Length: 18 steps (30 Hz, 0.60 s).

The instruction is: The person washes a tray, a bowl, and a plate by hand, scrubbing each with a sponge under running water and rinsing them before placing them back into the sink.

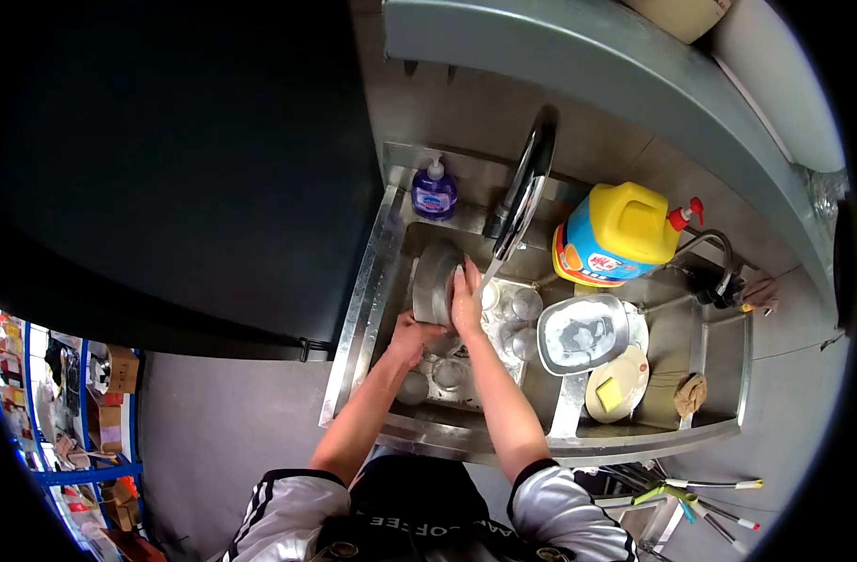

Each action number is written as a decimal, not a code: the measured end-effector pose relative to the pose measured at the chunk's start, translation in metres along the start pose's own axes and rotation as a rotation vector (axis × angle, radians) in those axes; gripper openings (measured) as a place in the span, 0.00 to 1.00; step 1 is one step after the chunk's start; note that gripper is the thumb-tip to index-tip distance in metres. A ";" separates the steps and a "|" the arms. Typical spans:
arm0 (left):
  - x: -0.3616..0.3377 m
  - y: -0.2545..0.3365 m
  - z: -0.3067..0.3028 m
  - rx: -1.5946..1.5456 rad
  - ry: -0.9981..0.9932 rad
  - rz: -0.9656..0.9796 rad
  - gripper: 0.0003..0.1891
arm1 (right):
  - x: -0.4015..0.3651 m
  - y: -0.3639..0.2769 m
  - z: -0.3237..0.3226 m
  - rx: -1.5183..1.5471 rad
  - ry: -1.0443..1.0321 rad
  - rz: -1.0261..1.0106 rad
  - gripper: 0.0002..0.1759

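While one round grey metal pot (435, 281) stands tilted in the steel sink (365, 290), the left hand (411, 335) grips its bottom edge and the right hand (464, 298) lies flat and open on it. About five clear glasses (522, 304) crowd underneath. One black tap (522, 187) hangs above, with one yellow jug (616, 234) beside.

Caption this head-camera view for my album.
Left hand holds a metal pot, right hand flat against it, under the tap in a steel sink.

Grey floor (213, 431), blue shelving rack (83, 421) lower left, stainless sink unit (356, 318), grey ledge (578, 56) above
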State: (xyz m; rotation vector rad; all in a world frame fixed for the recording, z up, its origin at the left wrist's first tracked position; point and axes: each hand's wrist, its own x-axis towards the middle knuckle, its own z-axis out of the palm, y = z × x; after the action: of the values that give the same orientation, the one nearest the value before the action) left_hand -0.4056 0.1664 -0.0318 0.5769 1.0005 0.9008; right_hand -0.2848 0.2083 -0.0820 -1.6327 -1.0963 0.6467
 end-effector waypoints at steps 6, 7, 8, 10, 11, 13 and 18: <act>0.007 0.006 -0.018 -0.252 0.015 -0.033 0.22 | 0.001 0.057 -0.045 0.392 -0.146 0.674 0.23; 0.019 -0.001 -0.038 -0.147 -0.012 -0.125 0.19 | -0.005 0.061 -0.061 0.456 -0.257 0.786 0.16; 0.032 -0.012 -0.055 -0.261 -0.056 -0.187 0.17 | -0.010 0.064 -0.072 0.698 -0.240 0.739 0.08; 0.043 -0.018 -0.064 -0.411 -0.115 -0.299 0.14 | -0.013 0.042 -0.093 0.793 -0.221 0.762 0.07; 0.044 -0.015 -0.062 -0.447 -0.129 -0.355 0.14 | -0.016 0.013 -0.099 0.890 -0.187 0.779 0.08; 0.057 -0.026 -0.065 -0.496 -0.162 -0.385 0.15 | -0.015 0.015 -0.116 0.956 -0.249 0.774 0.12; 0.114 -0.048 -0.071 -0.350 -0.248 -0.469 0.07 | -0.010 0.026 -0.139 1.008 -0.172 0.766 0.11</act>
State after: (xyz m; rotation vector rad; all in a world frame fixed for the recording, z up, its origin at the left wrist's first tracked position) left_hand -0.4237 0.2396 -0.1533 0.1387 0.6893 0.5490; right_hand -0.1644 0.1354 -0.0610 -1.0341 -0.0875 1.5477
